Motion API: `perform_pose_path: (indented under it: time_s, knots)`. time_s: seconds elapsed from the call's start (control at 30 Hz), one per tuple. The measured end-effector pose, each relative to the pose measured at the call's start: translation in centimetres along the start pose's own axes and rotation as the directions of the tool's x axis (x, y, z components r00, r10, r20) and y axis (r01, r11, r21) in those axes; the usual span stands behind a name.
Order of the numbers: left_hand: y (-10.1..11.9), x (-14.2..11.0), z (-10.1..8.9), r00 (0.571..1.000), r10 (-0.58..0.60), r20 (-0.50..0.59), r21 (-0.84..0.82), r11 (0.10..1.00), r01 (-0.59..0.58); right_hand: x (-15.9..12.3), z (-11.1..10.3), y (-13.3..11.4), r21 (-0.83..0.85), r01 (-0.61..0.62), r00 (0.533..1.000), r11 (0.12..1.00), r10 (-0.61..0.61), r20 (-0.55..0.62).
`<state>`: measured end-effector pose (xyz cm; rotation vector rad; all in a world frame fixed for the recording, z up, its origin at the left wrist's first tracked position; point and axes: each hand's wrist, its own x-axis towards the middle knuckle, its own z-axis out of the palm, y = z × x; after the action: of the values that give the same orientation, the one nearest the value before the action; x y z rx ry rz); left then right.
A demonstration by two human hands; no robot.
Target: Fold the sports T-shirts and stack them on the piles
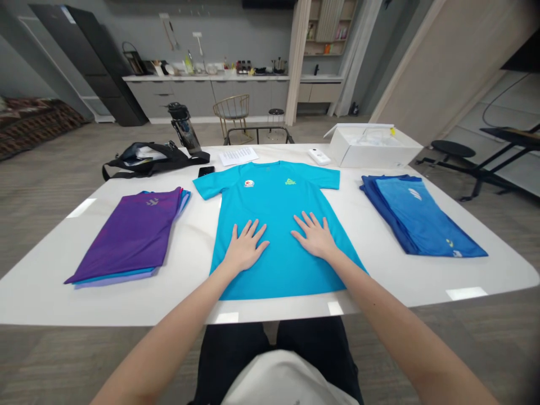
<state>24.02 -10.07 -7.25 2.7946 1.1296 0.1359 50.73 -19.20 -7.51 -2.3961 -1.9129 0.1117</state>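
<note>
A turquoise T-shirt (276, 247) lies spread flat, front side up, with its collar toward the far side and both sleeves stretched out. Small badges show on its chest. My left hand (245, 247) rests palm down on the left half of the shirt, fingers spread. On the right half, my right hand (314, 236) also lies flat with its fingers apart. To the left is a stack of folded shirts, a purple shirt (130, 233) on top. Folded blue shirts (426, 216) are piled on the right.
The white table (189, 306) also bears a black bag (156, 159), a dark bottle (185, 129), a phone (206, 171), a printed sheet (238, 156), a small white device (319, 157) and a white box (375, 147). A chair back (259, 129) stands behind the far edge.
</note>
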Motion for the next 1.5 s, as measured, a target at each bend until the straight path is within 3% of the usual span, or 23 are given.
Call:
perform_pose_path:
  time_s: [0.27, 0.47, 0.6, 0.83, 1.0, 1.2, 1.37, 1.5]
  knots:
    - [0.0, -9.5, -0.1, 0.999, 0.038, 0.012, 0.030, 0.999, -0.038, -9.8, -0.3, 1.9, -0.002, 0.051, 0.998, 0.999, -0.051, -0.021]
    - [0.5, -13.4, -0.7, 1.000, -0.005, -0.030, -0.009, 1.000, 0.005, -14.0, -0.6, 2.5, 0.044, 0.080, 0.992, 0.996, -0.075, -0.106]
    - [-0.6, -15.4, -1.9, 0.997, 0.044, -0.071, -0.063, 0.997, -0.048, -16.6, -1.2, 4.9, 0.049, 0.037, 0.974, 0.998, -0.025, -0.227]
    - [-1.8, -17.0, -3.5, 0.984, 0.176, -0.026, -0.016, 0.984, -0.176, -19.5, -0.8, 8.6, 0.069, 0.064, 0.964, 0.996, -0.043, -0.262]
    - [-2.0, -16.7, -2.6, 0.977, 0.196, -0.082, 0.043, 0.980, -0.193, -19.6, -0.8, 7.6, 0.054, 0.098, 0.970, 0.994, -0.083, -0.229]
    - [-2.2, -17.3, -1.4, 0.962, 0.219, -0.166, 0.036, 0.976, -0.216, -19.8, -1.7, 6.7, -0.007, 0.055, 0.982, 0.998, -0.055, -0.182]
    - [-0.9, -18.8, -2.0, 0.959, 0.226, -0.171, 0.037, 0.974, -0.223, -21.2, -2.2, 6.5, 0.002, 0.059, 0.990, 0.998, -0.059, -0.132]
    - [0.4, -19.2, -2.5, 0.961, 0.199, -0.191, 0.059, 0.980, -0.191, -22.0, -2.2, 6.0, 0.032, 0.060, 0.985, 0.998, -0.054, -0.167]
